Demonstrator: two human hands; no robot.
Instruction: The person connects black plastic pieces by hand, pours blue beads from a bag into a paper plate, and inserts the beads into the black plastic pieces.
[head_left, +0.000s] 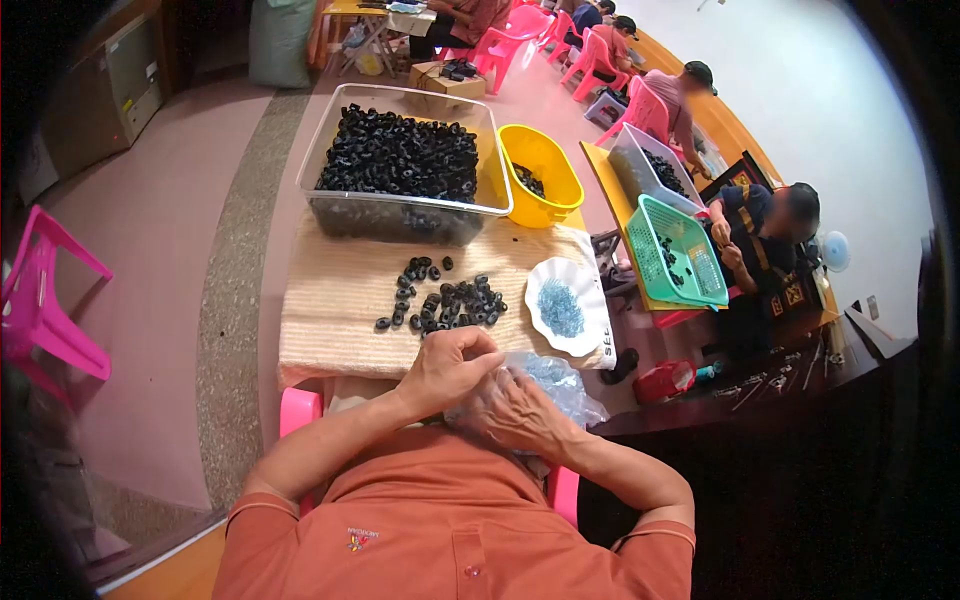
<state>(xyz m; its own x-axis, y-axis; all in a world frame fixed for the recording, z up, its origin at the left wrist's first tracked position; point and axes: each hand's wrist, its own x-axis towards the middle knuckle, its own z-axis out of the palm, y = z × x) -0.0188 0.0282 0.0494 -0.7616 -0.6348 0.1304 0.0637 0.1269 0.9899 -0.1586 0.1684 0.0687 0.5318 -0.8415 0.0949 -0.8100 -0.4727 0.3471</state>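
Note:
My left hand is closed in a pinch at the table's near edge, thumb and forefinger together. Close against it, my right hand has its fingers curled in toward the left fingertips. Whatever lies between the fingers is too small or hidden to name. A clear plastic bag lies in my lap, under and around the right hand. Just beyond the left hand, small black ring-shaped parts are spread on the striped cloth. To their right, a white scalloped plate holds a pile of tiny bluish clear pieces.
A large clear bin full of black parts stands at the table's back, beside a yellow tub. Right of it, a co-worker sits at another table with a green basket. A pink stool stands on the left.

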